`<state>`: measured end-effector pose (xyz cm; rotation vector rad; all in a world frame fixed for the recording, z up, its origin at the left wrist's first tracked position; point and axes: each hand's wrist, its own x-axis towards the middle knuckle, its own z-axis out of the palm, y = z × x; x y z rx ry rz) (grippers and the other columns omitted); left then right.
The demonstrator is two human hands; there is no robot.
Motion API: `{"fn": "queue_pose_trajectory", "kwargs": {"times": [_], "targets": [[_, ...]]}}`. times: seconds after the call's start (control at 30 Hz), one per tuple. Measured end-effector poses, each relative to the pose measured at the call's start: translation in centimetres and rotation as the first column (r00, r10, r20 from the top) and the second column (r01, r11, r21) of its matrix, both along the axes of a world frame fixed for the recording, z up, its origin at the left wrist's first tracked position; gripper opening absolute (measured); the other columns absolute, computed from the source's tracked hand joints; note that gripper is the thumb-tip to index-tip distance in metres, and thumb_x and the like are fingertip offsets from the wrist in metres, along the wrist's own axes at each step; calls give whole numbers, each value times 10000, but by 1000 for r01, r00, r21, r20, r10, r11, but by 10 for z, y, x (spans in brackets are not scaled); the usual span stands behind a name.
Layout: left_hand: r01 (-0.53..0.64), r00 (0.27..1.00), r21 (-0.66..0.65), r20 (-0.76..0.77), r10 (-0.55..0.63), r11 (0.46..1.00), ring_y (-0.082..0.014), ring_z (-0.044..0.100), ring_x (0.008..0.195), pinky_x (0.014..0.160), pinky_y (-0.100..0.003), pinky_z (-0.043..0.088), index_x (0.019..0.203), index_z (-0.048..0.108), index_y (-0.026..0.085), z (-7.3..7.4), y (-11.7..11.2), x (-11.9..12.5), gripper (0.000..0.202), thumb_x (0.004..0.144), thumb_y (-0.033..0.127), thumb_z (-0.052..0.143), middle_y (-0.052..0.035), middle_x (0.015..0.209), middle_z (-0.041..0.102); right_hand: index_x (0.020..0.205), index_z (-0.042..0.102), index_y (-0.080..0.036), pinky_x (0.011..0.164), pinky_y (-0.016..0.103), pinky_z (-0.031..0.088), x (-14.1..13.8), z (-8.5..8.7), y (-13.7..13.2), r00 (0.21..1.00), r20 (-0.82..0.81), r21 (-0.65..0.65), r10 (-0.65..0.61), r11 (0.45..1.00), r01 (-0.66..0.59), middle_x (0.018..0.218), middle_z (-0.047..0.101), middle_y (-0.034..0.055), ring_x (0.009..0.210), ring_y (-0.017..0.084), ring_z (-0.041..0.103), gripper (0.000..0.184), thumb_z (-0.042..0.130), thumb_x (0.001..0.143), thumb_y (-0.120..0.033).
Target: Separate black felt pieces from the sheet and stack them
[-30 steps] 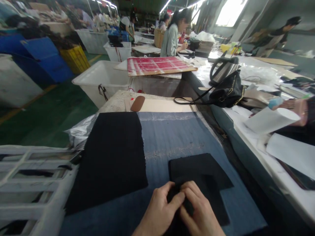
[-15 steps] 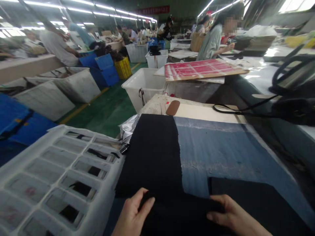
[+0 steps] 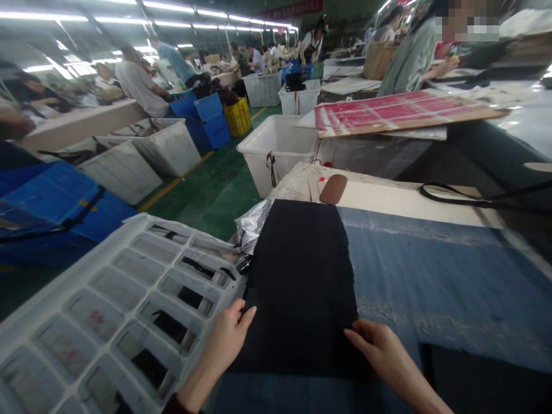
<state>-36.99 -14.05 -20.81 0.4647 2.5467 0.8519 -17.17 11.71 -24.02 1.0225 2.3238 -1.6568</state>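
A black fabric-like panel point(image 3: 302, 339) lies over the left part of a worn blue work surface point(image 3: 414, 259). My left hand point(image 3: 226, 336) pinches its left edge between thumb and fingers. On the opposite edge, my right hand point(image 3: 377, 342) has a similar pinch. This panel rests on other black material point(image 3: 304, 241) reaching toward the far end; where one layer stops is hard to make out. Another black piece point(image 3: 491, 376) lies at the lower right, partly out of view. Beyond the panels is a brown piece with rounded ends point(image 3: 333, 189).
A grey plastic frame with rectangular openings point(image 3: 129, 313) stands at my left, beside crumpled silver wrapping point(image 3: 253, 225). A white bin point(image 3: 280, 146) and red-patterned board point(image 3: 388, 112) are ahead. A black strap point(image 3: 452, 198) lies right. People work farther off; blue crates point(image 3: 56, 195) stand left.
Both hands have carried the held black panel away from me, onto the black material, and now pinch its side edges. My view has swung left.
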Motion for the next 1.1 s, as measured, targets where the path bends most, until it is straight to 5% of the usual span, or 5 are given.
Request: {"fn": "queue_pose_trajectory", "kwargs": {"times": [0.13, 0.77, 1.1], "targets": [[50, 997, -26, -58, -51, 998, -134, 472, 513, 532, -235, 308, 663, 470, 213, -5, -3, -6, 381, 876, 528, 437, 51, 528, 457, 611, 515, -194, 495, 258, 273, 0, -4, -4, 1000, 23, 160, 5, 987, -9, 538, 399, -41, 522, 121, 387, 383, 484, 835, -503], [-32, 999, -17, 30, 32, 999, -148, 517, 523, 515, -242, 301, 674, 586, 186, -11, -1, -18, 435, 853, 571, 491, 26, 526, 550, 631, 583, -214, 496, 270, 326, 12, -23, -7, 990, 133, 146, -46, 989, 27, 545, 505, -5, 516, 154, 458, 465, 468, 773, -642], [-9, 995, -36, 96, 12, 999, -185, 600, 614, 587, -247, 387, 683, 602, 195, -14, -2, -23, 471, 808, 636, 499, 8, 587, 629, 630, 560, -196, 513, 261, 282, 3, 1, -15, 990, 95, 182, -101, 980, 83, 542, 481, -23, 541, 142, 450, 337, 489, 828, -460]]}}
